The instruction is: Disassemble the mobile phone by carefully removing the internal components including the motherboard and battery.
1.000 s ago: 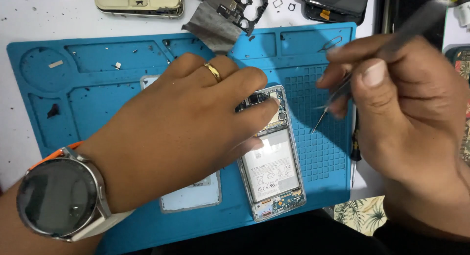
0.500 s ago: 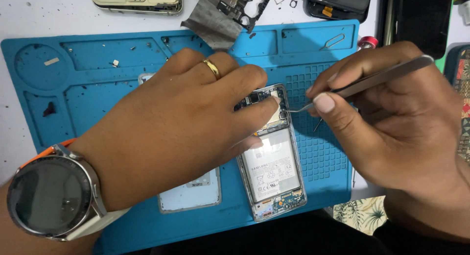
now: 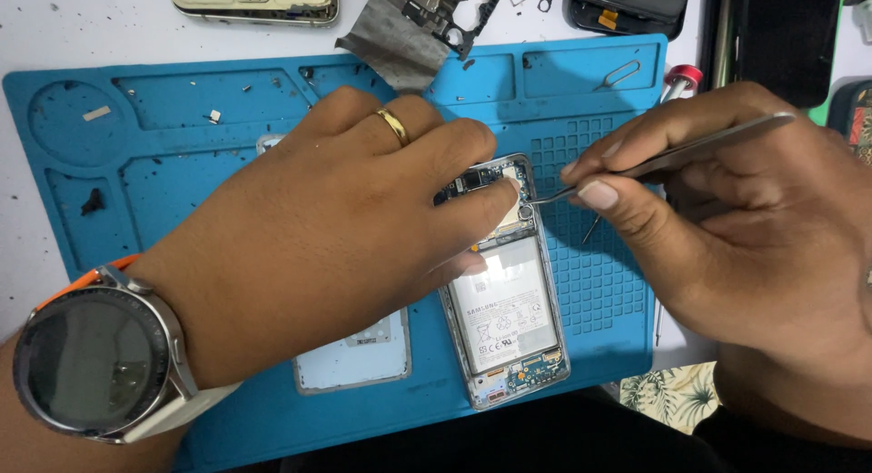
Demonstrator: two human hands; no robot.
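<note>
In the head view, the left hand [image 3: 336,228] lies flat across the blue repair mat [image 3: 163,178], with its fingers stretched out and close together, not curled into a fist. The fingertips [image 3: 490,200] press down on the upper part of the opened smartphone [image 3: 509,309], near the circuit board at its top end. The hand holds nothing; it only rests on the phone and keeps it against the mat. A gold ring [image 3: 393,126] sits on 1 finger, and a round wristwatch [image 3: 95,359] with an orange and white strap is on the wrist.

The right hand [image 3: 727,228] is closed around metal tweezers [image 3: 672,155]. The thumb and the forefinger pinch the 2 arms of the tool together, and the other fingers are bent under it. The thin tip of the tweezers touches the top right corner of the phone, just beside the left fingertips. Whether the tip holds any small part, I cannot tell.

The smartphone lies on the mat with its back removed, so the white battery and the lower small board are visible. The phone points a little to the left at its top. Its white back cover [image 3: 359,359] lies just beside it, partly under the left hand.

Beyond the mat, on the white table, lie a gold phone frame [image 3: 254,0] and a dark camera bracket [image 3: 445,5].
</note>
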